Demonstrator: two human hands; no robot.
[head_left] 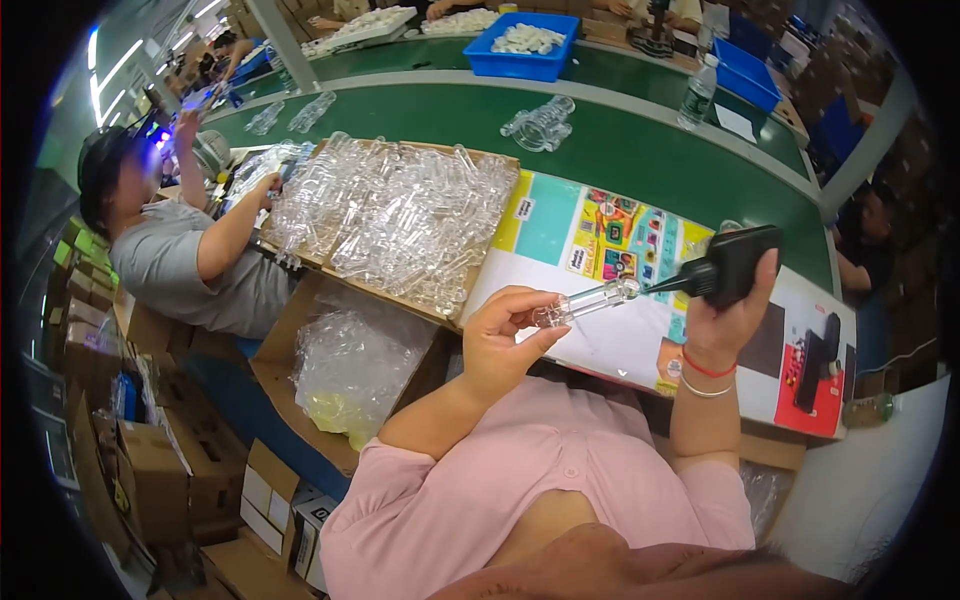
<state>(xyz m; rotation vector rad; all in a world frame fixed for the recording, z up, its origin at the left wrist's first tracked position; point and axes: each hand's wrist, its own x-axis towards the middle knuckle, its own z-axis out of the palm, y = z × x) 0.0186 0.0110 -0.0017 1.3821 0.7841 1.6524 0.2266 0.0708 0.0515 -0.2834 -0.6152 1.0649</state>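
My left hand [512, 345] pinches one end of a clear plastic tube-shaped part [590, 302], held roughly level above the printed sheet. In my right hand [722, 325] is a black squeeze bottle [738, 268], tipped sideways with its long thin nozzle pointing left. The nozzle's tip is at the open right end of the clear part; whether it touches is too fine to tell. Left of my hands, a shallow cardboard tray [512, 172] is heaped with similar clear plastic parts [405, 215].
A green conveyor belt [410, 110] runs behind, carrying clear parts [540, 124] and a water bottle [698, 92]. Farther back stands a blue bin [520, 60] of white pieces. A co-worker in grey [200, 245] sits at left. Below the tray is a plastic-lined carton [360, 365].
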